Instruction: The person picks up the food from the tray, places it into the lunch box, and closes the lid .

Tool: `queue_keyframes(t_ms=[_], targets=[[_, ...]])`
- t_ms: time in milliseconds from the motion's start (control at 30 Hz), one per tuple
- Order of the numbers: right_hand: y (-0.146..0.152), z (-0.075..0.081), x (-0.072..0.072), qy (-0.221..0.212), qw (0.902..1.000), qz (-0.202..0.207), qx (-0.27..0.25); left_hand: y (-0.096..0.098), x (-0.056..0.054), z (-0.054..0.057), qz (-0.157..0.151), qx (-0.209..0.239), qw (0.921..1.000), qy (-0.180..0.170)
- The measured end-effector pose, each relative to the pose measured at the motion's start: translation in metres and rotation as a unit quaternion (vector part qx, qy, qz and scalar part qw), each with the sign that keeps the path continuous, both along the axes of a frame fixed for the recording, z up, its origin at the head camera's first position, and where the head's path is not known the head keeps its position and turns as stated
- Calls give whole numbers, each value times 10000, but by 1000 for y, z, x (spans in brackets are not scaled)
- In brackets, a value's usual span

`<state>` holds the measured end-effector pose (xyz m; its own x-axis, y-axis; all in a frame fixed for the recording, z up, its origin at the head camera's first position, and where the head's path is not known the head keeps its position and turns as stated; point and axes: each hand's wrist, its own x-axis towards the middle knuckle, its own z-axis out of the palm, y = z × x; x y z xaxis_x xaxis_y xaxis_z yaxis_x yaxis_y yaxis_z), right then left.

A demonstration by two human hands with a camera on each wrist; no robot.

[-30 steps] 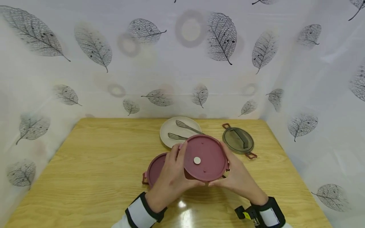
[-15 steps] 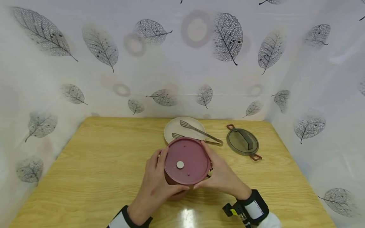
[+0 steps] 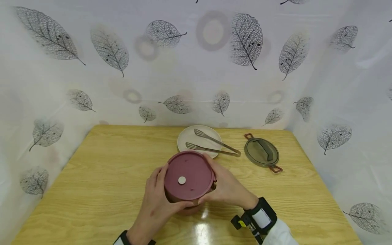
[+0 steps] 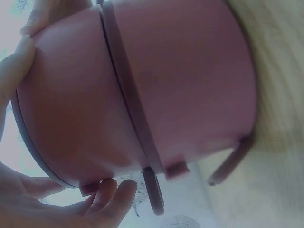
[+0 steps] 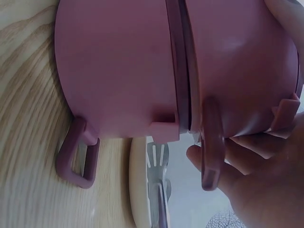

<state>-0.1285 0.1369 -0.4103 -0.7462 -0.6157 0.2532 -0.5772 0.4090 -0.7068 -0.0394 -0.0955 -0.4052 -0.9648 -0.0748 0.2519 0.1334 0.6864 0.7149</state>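
Both hands grip a dusky pink pot (image 3: 199,172), whose flat round face with a white disc points up. My left hand (image 3: 154,200) curls round its left side, thumb along the near edge. My right hand (image 3: 228,185) holds the right side in the same way. Under it a second pink pot (image 5: 114,66) stands on the table, mostly hidden in the head view. The wrist views show the held pot's lower edge right at the top of the lower one, slightly tilted. A loop handle (image 5: 212,147) on the held pot hangs beside the seam.
Metal tongs (image 3: 214,150) with slotted ends lie across a white plate (image 3: 183,136) behind the pots. To the right is a small round pan (image 3: 251,160) with a dark lid and reddish handles. A leaf-patterned curtain (image 3: 196,78) surrounds the wooden table (image 3: 107,177).
Both hands have carried the pink pot left and slightly toward the person, over the second pot, which was visible at the left before. The head view has shifted a little.
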Motion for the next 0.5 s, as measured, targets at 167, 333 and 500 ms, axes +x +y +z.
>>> queue_keyframes(t_ms=[167,333,500], targets=[[-2,-2,-5,-127,9998,134,92,-9,2,-4,-79,66,9999,76],[2,-3,-13,-734,9952,643,-25,-24,0,-11,-367,-37,9990,255],[3,-5,-22,-1360,9849,1064,-152,-41,-4,-20,-876,451,9946,-333]])
